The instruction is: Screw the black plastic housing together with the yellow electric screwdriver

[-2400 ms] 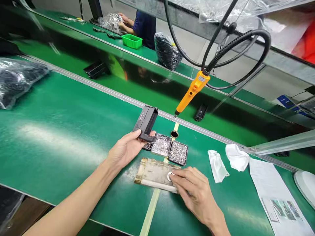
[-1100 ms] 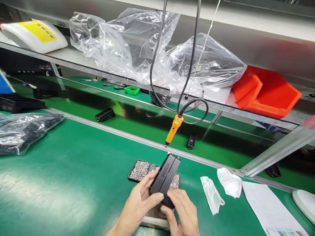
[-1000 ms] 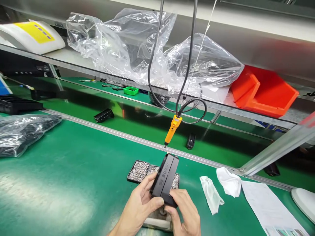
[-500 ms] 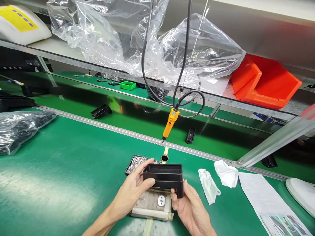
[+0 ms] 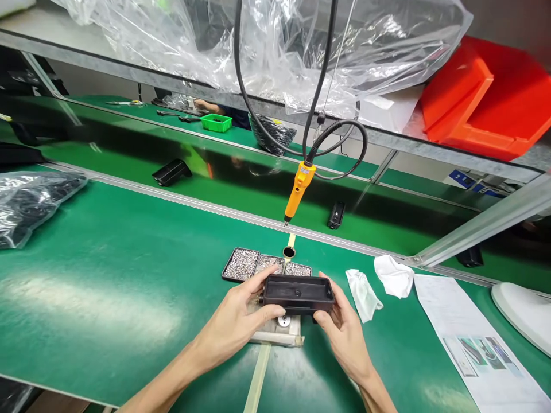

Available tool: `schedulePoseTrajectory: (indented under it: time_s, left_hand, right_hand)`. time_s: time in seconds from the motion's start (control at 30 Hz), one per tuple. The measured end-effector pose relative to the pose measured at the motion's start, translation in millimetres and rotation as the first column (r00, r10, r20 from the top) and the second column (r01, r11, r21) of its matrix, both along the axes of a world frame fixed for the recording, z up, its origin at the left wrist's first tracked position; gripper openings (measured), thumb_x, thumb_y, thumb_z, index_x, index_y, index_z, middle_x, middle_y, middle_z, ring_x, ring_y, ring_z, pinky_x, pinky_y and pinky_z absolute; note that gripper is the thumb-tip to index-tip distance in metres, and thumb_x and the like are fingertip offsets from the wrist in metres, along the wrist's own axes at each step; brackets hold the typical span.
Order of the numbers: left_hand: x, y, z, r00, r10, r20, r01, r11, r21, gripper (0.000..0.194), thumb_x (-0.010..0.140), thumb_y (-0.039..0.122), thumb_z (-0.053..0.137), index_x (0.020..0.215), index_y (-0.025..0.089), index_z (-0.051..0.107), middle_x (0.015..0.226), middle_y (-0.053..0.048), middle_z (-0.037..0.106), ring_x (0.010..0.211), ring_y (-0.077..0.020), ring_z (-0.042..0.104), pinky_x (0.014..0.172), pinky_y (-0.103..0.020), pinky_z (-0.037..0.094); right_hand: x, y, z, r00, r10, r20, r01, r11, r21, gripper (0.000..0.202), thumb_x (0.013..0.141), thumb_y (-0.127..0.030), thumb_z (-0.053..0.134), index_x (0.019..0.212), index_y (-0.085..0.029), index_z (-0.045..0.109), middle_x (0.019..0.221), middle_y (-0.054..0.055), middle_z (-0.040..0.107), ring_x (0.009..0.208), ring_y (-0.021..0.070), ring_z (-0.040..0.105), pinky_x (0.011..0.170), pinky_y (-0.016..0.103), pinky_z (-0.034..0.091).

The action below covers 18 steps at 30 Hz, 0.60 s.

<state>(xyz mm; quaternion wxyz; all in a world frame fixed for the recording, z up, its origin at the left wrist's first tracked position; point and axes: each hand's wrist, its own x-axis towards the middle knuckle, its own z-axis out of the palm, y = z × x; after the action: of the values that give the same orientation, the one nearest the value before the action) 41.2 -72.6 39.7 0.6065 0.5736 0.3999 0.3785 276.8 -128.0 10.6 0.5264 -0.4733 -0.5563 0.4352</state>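
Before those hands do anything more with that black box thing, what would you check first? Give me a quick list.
1. Both hands on the black housing: left hand at one end, right hand at the other. Ok.
2. Open side facing up, roughly level. Ok.
3. Housing over the taped block with its round metal piece. Ok.
4. Seated on that piece or just above it: cannot tell.
5. Orange screwdriver hangs behind, untouched. Ok.
6. Screw trays within the hands' area. Ok.
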Motion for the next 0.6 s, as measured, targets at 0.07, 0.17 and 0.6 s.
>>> schedulePoseTrajectory:
  time_s: [0.07, 0.17, 0.6]
  left_hand:
    - [-7, -2, -7.2, 0.989, 0.008, -0.147, 0.01, 0.993, 0.117, 0.067, 0.082, 0.036, 0.078, 0.144, 0.034, 0.054, 0.146, -0.006, 0.055, 0.138, -0.0322, 0.047, 0.122, -0.049, 0.032]
    - [-16, -3, -17.8, 0.972, 0.002, -0.234, 0.043, 0.981, 0.189, 0.064, 0.082, 0.037, 0.078, 0.142, 0.037, 0.055, 0.15, -0.005, 0.051, 0.139, -0.033, 0.045, 0.122, -0.051, 0.031]
    - [-32, -15, -38.1, 0.947, -0.059, -0.316, 0.13, 0.969, 0.21, 0.062, 0.086, 0.036, 0.073, 0.145, 0.04, 0.052, 0.147, -0.005, 0.055, 0.14, -0.0371, 0.042, 0.118, -0.058, 0.036]
  right_hand:
    - [1, -6, -7.3, 0.995, 0.007, 0.097, -0.008, 1.0, 0.002, 0.061, 0.102, -0.039, 0.063, 0.155, -0.031, 0.034, 0.155, 0.006, 0.04, 0.14, 0.0248, 0.042, 0.119, 0.041, 0.037]
    - [3, -12, -17.6, 0.96, 0.01, 0.28, -0.018, 0.999, 0.027, 0.064, 0.103, -0.036, 0.059, 0.158, -0.031, 0.027, 0.158, 0.006, 0.035, 0.142, 0.0257, 0.038, 0.121, 0.044, 0.034]
    - [8, -18, -29.5, 0.866, 0.085, 0.493, -0.184, 0.971, 0.155, 0.052, 0.106, -0.021, 0.049, 0.154, -0.025, 0.032, 0.146, 0.011, 0.046, 0.134, 0.026, 0.046, 0.113, 0.039, 0.044]
